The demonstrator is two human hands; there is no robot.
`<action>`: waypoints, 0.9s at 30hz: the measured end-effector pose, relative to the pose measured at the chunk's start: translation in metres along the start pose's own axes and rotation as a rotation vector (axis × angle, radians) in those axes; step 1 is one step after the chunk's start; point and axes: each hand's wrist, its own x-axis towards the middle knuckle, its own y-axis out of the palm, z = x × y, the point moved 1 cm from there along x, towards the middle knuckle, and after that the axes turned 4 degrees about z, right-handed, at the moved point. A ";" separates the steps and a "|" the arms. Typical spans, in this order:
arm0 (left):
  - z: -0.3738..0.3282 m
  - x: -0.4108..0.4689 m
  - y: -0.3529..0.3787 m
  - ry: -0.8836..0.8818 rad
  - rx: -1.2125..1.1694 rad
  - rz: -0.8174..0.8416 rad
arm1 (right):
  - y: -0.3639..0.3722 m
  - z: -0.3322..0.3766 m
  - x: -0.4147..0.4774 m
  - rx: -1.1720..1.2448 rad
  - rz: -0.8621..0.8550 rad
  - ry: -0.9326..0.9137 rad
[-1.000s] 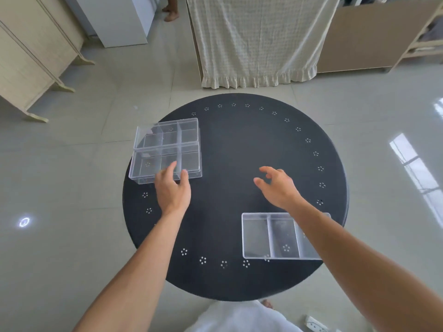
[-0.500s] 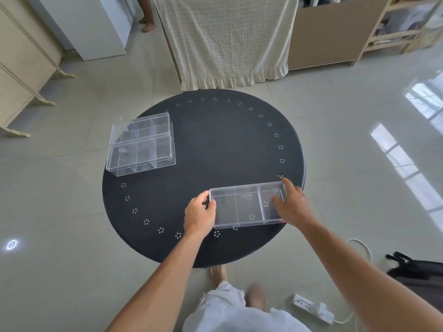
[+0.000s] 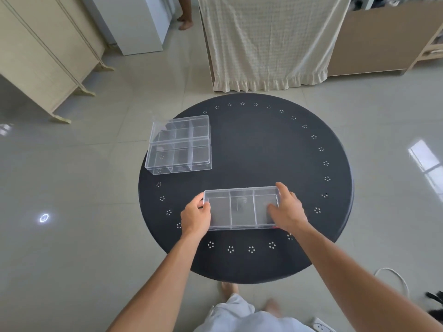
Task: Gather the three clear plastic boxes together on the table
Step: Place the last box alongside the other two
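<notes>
On the round black table (image 3: 263,149) two clear divided boxes sit side by side and touching at the left edge: the far box (image 3: 182,127) and the near box (image 3: 179,156). A third clear box (image 3: 242,207) with three compartments is over the table's near middle, held at both ends. My left hand (image 3: 195,218) grips its left end and my right hand (image 3: 286,209) grips its right end. A gap of bare table separates it from the other two.
A cream cloth-covered piece of furniture (image 3: 268,39) stands just behind the table. A wooden cabinet (image 3: 40,53) is at the left, a shelf unit (image 3: 374,41) at the right. Another person's leg (image 3: 185,13) shows at the top. A power strip (image 3: 322,325) and cable (image 3: 393,274) lie on the floor near my feet.
My hands left the two left boxes, took hold of the third box at both ends and shifted it from the table's near right edge toward the middle.
</notes>
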 end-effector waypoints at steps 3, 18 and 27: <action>0.008 0.016 -0.023 -0.041 -0.032 -0.051 | 0.020 0.025 0.013 0.013 0.028 -0.023; 0.034 0.094 -0.094 -0.128 -0.142 -0.230 | 0.091 0.108 0.062 0.049 0.076 -0.071; 0.032 0.130 -0.109 -0.160 -0.141 -0.226 | 0.108 0.134 0.078 0.080 0.094 -0.069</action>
